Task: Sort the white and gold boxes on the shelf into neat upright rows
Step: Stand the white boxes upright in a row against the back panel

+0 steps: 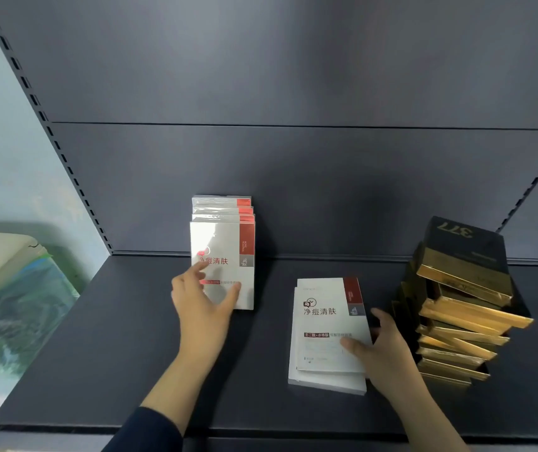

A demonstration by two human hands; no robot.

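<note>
Spanning a pale blue wall, dark shelf [104,337]; left hand [201,301] fingers apart, right hand [381,345] fingers clamped on white boxes [326,324]

Glossy film-wrapped white boxes [222,256], shiny gold-foil boxes [463,318], matt grey shelf [114,337].

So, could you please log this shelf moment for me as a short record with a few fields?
upright white boxes: row standing against the back panel, red strip at top right
flat white boxes: two stacked lying down, mid-shelf
gold boxes: untidy leaning pile at right, not yet sorted
left hand: fingers resting on the front upright box
right hand: gripping the right edge of the top flat box
shelf: dark grey
</note>
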